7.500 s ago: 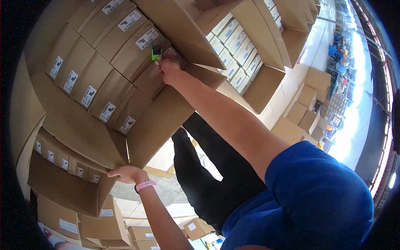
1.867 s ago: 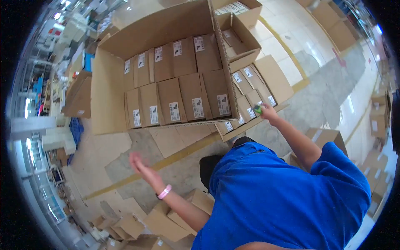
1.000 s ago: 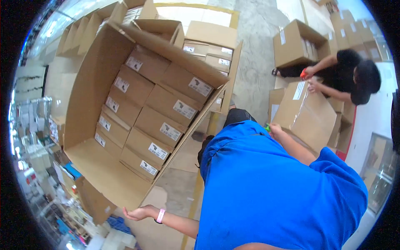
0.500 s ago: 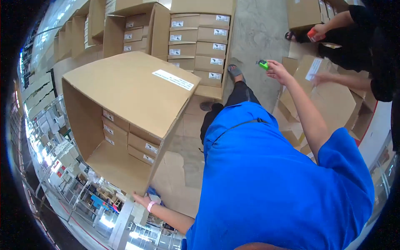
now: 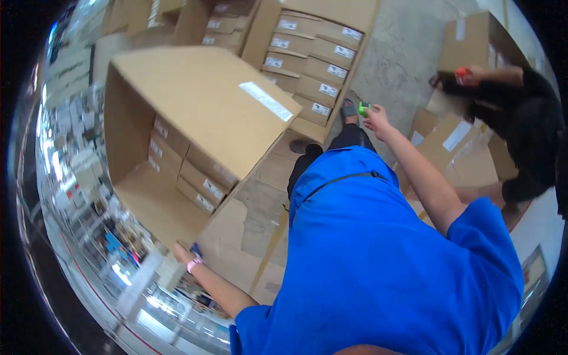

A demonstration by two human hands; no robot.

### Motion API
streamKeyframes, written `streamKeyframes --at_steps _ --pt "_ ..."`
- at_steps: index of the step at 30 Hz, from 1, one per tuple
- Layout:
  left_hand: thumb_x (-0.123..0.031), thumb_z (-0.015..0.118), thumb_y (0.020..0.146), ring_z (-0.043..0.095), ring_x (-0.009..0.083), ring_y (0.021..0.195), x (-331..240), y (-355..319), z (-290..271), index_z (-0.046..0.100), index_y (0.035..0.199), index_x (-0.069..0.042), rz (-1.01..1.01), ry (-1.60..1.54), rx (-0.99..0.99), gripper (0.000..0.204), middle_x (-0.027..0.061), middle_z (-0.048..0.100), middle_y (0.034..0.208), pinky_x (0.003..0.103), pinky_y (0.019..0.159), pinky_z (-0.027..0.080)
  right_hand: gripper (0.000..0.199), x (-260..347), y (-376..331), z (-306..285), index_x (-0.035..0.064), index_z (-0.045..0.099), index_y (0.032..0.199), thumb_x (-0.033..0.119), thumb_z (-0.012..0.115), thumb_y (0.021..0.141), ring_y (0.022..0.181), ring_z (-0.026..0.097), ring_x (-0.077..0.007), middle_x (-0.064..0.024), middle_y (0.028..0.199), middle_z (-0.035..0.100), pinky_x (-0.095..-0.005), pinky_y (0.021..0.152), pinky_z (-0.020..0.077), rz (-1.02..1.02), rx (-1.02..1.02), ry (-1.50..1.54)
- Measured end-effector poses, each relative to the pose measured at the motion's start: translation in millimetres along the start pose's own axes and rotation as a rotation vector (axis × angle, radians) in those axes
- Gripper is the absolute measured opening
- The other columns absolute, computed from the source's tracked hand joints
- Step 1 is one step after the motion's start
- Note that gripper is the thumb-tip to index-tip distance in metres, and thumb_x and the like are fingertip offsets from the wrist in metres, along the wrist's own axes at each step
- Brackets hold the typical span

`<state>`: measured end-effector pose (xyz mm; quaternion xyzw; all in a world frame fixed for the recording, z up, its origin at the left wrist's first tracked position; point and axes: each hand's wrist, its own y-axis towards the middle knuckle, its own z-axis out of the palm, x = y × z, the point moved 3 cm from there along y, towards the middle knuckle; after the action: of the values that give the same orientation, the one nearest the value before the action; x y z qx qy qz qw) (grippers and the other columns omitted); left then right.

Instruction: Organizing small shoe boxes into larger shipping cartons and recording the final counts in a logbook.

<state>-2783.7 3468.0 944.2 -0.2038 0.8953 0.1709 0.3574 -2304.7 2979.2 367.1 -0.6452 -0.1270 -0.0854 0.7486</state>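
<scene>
The right hand (image 5: 376, 120) is closed around a small bright-green handheld tool (image 5: 364, 109), its thumb and fingers pinching it out in front of the body, well apart from the cartons; that grip probably keeps it ready while leaving the other arm free. The left hand (image 5: 184, 254), below a pink wristband (image 5: 194, 265), is at the lower corner of a large open corrugated carton (image 5: 183, 77), apparently touching it, likely to steady or guide it; blur hides whether its fingers grip the edge or only rest there. That carton sits tilted in view, to the person's left, its opening showing snugly stacked brown inner boxes (image 5: 167, 155), whose white labels face outward, presumably for easy reading. Beyond it, a second open carton (image 5: 368, 29) holds labelled boxes in two columns, close packing that likely stops them shifting. To the right, a co-worker in black (image 5: 535, 124) holds a red handheld tool (image 5: 463, 75) near a taped carton (image 5: 441, 148).
</scene>
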Motion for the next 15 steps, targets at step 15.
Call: streamKeyframes --at_steps 15 --pt "0.002 0.06 0.077 0.06 0.0313 0.126 30 -17 42 0.08 0.101 -0.014 0.645 0.383 -0.444 0.035 0.0209 0.068 0.124 0.053 0.111 0.037 0.061 107 -138 135 0.0016 0.042 0.144 0.017 0.073 0.095 0.074 0.063 -0.015 -0.0096 0.097 0.063 -0.0319 0.068 0.0537 -0.563 0.266 -0.408"
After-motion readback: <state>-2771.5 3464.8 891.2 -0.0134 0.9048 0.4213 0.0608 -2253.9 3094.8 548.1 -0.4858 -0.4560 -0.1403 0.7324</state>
